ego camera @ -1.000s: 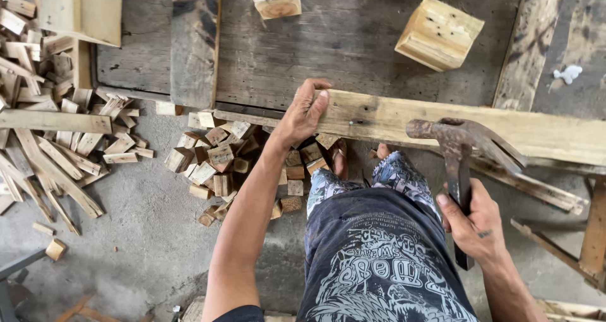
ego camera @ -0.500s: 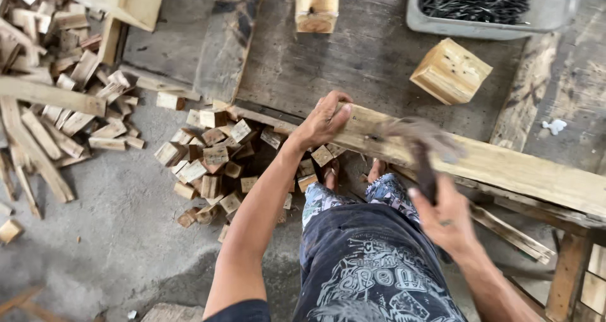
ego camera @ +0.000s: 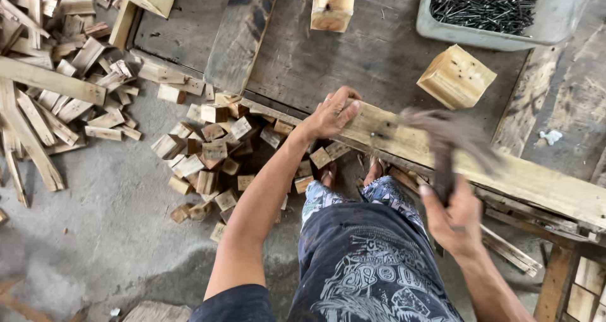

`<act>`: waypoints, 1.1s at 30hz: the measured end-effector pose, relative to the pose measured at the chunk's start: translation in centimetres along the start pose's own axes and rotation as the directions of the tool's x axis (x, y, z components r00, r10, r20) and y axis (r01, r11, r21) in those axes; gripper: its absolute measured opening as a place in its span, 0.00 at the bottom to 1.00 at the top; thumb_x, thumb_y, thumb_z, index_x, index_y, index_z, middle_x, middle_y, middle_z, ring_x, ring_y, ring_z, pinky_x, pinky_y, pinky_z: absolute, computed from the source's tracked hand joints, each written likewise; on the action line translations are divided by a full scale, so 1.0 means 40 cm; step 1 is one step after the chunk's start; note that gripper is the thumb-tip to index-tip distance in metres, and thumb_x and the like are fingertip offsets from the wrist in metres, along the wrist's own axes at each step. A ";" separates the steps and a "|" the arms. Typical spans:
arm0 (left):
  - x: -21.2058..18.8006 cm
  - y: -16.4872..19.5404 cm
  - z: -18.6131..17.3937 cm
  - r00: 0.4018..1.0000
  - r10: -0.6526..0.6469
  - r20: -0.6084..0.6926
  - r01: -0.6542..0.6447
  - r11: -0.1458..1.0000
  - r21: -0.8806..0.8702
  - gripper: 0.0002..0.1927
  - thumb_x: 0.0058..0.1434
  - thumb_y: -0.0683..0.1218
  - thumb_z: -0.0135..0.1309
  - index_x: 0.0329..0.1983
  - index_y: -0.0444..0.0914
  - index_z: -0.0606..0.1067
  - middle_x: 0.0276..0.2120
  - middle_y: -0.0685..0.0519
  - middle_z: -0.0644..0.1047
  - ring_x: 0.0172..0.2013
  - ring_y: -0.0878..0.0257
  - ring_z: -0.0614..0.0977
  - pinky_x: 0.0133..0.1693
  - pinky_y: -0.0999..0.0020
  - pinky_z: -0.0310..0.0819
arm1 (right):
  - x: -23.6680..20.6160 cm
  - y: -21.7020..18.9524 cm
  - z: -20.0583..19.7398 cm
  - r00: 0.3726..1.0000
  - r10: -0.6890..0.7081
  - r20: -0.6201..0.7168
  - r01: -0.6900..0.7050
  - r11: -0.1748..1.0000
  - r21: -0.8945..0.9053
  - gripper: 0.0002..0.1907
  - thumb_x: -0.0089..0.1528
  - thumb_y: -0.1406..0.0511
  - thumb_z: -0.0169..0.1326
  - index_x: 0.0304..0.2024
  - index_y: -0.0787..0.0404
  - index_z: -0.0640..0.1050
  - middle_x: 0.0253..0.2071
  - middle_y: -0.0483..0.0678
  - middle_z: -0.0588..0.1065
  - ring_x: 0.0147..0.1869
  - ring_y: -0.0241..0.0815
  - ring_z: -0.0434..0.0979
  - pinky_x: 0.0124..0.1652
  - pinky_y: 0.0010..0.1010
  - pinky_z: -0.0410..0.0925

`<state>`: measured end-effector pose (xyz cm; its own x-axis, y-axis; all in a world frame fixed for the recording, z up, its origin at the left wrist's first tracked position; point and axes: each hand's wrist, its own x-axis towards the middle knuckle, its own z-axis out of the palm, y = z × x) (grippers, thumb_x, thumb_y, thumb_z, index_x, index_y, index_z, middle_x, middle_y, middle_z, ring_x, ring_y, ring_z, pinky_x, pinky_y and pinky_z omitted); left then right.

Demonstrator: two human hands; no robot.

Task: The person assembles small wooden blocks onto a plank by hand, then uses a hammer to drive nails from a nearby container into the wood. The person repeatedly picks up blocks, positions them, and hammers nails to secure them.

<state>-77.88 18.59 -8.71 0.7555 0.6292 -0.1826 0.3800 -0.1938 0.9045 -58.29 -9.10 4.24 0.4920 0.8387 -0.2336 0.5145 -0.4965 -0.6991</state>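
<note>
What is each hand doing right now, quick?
Left hand: fingers pressed on the end of the wooden plank, not wrapped around it.
Right hand: closed on the hammer, which is motion-blurred.

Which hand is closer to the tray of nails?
Right. The right hand swings a hammer below the nail tray; the left hand presses the plank, farther left.

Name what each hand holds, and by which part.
Right hand: a hammer, gripped low on its handle. Left hand: presses on the long plank at its end.
</note>
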 end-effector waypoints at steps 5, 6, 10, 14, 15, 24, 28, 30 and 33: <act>0.010 0.011 -0.006 1.000 0.023 0.014 -0.023 0.999 -0.025 0.24 0.72 0.65 0.39 0.60 0.45 0.67 0.53 0.44 0.76 0.59 0.46 0.71 0.59 0.47 0.62 | -0.004 -0.016 0.023 0.670 -0.458 -0.585 0.742 0.372 0.558 0.05 0.72 0.63 0.56 0.48 0.54 0.74 0.31 0.42 0.75 0.26 0.30 0.73 0.25 0.23 0.71; 0.011 0.011 -0.007 1.000 -0.003 0.020 0.004 1.000 -0.018 0.25 0.72 0.65 0.39 0.60 0.45 0.67 0.52 0.45 0.76 0.59 0.47 0.72 0.60 0.47 0.62 | 0.006 -0.019 0.052 0.743 -0.519 -0.423 0.670 0.578 0.466 0.09 0.71 0.63 0.55 0.51 0.59 0.72 0.32 0.46 0.75 0.28 0.37 0.74 0.27 0.27 0.70; 0.015 0.006 -0.004 1.000 0.012 0.015 -0.012 1.000 0.004 0.23 0.74 0.63 0.39 0.61 0.45 0.67 0.54 0.44 0.74 0.60 0.47 0.70 0.60 0.47 0.62 | 0.029 -0.016 0.099 0.959 -0.256 0.120 0.268 0.959 -0.094 0.21 0.66 0.63 0.54 0.56 0.72 0.69 0.32 0.60 0.77 0.32 0.53 0.80 0.31 0.39 0.69; 0.017 0.001 0.005 1.000 -0.017 0.017 0.017 1.000 -0.007 0.22 0.72 0.62 0.42 0.60 0.44 0.68 0.47 0.43 0.79 0.57 0.48 0.75 0.59 0.50 0.67 | -0.006 -0.016 0.034 0.942 -0.336 0.013 0.336 0.942 -0.013 0.20 0.69 0.62 0.53 0.57 0.70 0.69 0.35 0.60 0.77 0.35 0.51 0.79 0.34 0.43 0.71; 0.017 0.000 0.005 0.999 0.049 -0.013 -0.049 0.999 0.005 0.21 0.73 0.61 0.42 0.59 0.44 0.68 0.51 0.43 0.77 0.57 0.46 0.73 0.58 0.49 0.65 | -0.004 -0.019 0.027 0.822 -0.559 -0.111 0.563 0.827 0.007 0.21 0.71 0.62 0.51 0.62 0.70 0.68 0.39 0.60 0.77 0.39 0.52 0.78 0.38 0.44 0.71; 0.012 0.022 0.004 0.986 -0.161 0.053 0.161 0.987 0.006 0.21 0.74 0.56 0.44 0.61 0.39 0.66 0.40 0.45 0.76 0.41 0.54 0.78 0.44 0.56 0.75 | 0.051 0.080 0.100 0.933 -0.300 0.197 0.318 0.946 -0.067 0.14 0.62 0.64 0.57 0.41 0.68 0.69 0.30 0.66 0.75 0.39 0.71 0.75 0.34 0.53 0.66; -0.003 0.059 0.006 1.000 -0.024 -0.007 0.024 1.000 -0.013 0.22 0.73 0.54 0.47 0.62 0.37 0.66 0.42 0.47 0.77 0.42 0.57 0.78 0.46 0.61 0.75 | -0.021 0.170 -0.007 0.948 -0.171 0.268 0.167 0.985 0.037 0.13 0.61 0.63 0.58 0.40 0.64 0.71 0.29 0.64 0.76 0.36 0.68 0.77 0.33 0.50 0.68; -0.003 0.090 0.013 0.962 0.244 -0.120 -0.218 0.956 0.194 0.22 0.74 0.49 0.51 0.64 0.33 0.66 0.58 0.39 0.72 0.58 0.49 0.74 0.57 0.55 0.69 | -0.064 0.225 -0.089 0.929 0.005 0.369 -0.012 1.000 0.016 0.13 0.60 0.62 0.58 0.41 0.62 0.72 0.28 0.62 0.77 0.33 0.65 0.78 0.33 0.49 0.68; 0.046 0.159 0.069 0.946 0.021 -0.324 0.131 0.889 0.439 0.27 0.65 0.50 0.57 0.65 0.37 0.68 0.60 0.42 0.73 0.60 0.48 0.74 0.60 0.53 0.68 | -0.134 0.342 -0.215 0.963 -0.054 0.265 0.045 0.998 0.039 0.14 0.58 0.64 0.61 0.39 0.63 0.71 0.29 0.62 0.77 0.34 0.67 0.77 0.32 0.49 0.68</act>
<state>-72.58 16.43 -4.35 0.5497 0.8349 -0.0287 0.6709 -0.4208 0.6106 -47.87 -22.33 1.73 0.2601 0.8935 -0.3662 0.5085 -0.4491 -0.7346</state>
